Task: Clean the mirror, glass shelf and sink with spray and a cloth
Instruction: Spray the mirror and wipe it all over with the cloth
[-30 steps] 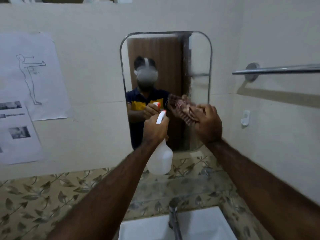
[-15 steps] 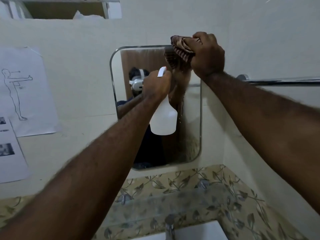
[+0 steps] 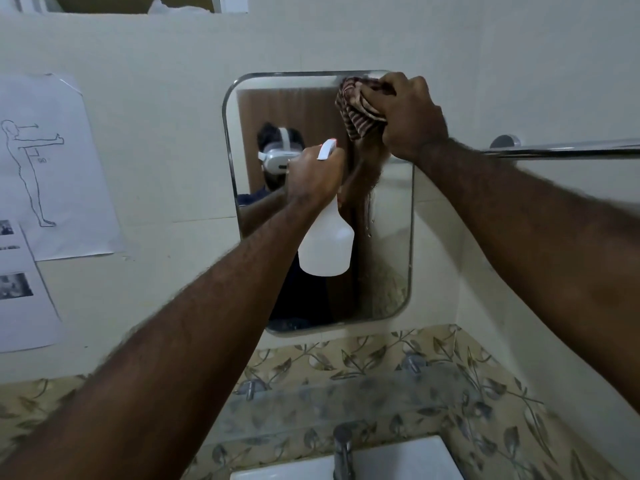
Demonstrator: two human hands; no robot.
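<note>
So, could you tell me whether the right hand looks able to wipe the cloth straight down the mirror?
Probably not freely: the left hand holds the spray bottle just below the right hand and cloth, in front of the mirror.

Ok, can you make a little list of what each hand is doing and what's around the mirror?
right hand: grips the cloth against the mirror's top right corner
left hand: holds the bottle up in front of the mirror
mirror: on the wall, wet streak below the cloth
shelf: glass, under the mirror
sink: white, lowest down, with a tap
rail: on the right wall
papers: stuck on the left wall
</note>
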